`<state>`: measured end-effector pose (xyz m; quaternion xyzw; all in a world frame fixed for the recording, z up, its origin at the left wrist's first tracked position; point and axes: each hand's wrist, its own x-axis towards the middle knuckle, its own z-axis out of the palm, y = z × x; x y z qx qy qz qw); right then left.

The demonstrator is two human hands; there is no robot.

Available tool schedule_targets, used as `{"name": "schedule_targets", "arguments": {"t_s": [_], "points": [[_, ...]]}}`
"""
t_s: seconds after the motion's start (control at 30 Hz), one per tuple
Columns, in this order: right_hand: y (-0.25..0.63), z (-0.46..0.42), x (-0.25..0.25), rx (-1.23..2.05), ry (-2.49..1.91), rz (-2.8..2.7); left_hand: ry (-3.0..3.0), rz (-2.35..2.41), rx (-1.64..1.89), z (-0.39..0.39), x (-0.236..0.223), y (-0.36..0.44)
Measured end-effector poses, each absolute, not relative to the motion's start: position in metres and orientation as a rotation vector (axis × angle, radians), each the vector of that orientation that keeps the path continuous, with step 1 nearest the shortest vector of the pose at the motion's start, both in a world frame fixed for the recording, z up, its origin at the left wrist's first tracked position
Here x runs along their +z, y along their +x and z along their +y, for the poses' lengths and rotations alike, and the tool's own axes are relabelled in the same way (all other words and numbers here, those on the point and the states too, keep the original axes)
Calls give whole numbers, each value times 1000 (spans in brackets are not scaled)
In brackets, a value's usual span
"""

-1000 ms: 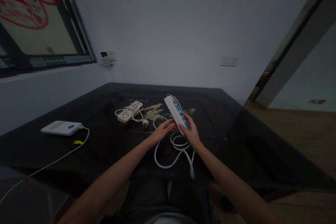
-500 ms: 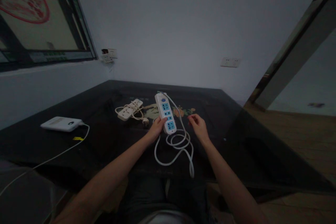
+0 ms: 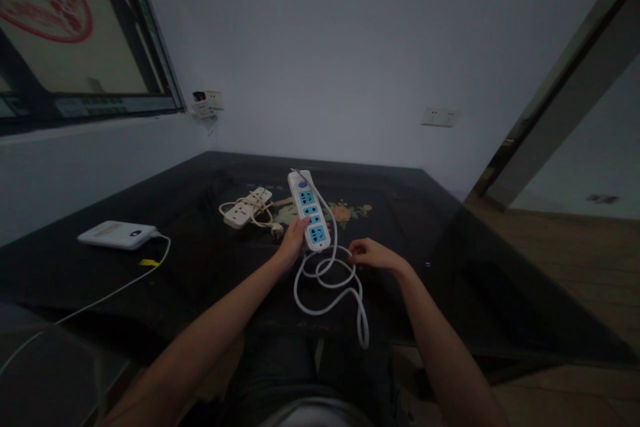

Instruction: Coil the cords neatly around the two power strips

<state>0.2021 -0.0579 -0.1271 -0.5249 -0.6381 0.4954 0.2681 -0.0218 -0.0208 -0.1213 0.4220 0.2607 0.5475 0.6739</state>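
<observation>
At the far left, your view takes in a window with a red decoration on it. Below, on the left of the dark, glossy desk, a white power bank lies flat; its thin white lead curves past a yellow tag and runs off the desk's near edge. Behind, near the wall corner, you have a cluster of wall sockets. Next comes a cream power strip with its own cable wrapped around it, its plug lying just beside your left wrist.

Your left hand holds the white power strip with blue sockets by its lower left side, thumb on the face, the far end pointing away from you with the sockets facing up. It sits near the middle of the desk, in front of a printed flower. Its white cord leaves the far end, comes back along the right side and coils on the desk. Your right hand is narrowed, fingertips at the coil's right edge; you cannot tell whether they grip it. Farther right, a double wall socket is set in the wall.
</observation>
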Motion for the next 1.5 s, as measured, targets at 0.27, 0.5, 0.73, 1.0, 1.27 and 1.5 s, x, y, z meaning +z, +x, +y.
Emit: {"name": "schedule_targets", "arguments": {"t_s": [0.27,0.5,0.73,1.0,1.27,1.5], "points": [[233,-42,-127,848,-1247,-1009,959,576,1166,-21,-119,-25],[269,-45,-110,479,-941,-604,999,562,1105,-22,-124,-22],[252,-48,-105,504,-884,-717,1096,498,938,-21,-128,-24],[223,-55,-99,672,-963,-1041,1273,414,595,-35,-126,-28],[214,-63,-94,649,-965,-1166,1329,453,490,-44,-128,-25],[208,-69,-92,630,-1011,-1303,1186,479,654,-37,-133,-19]]}}
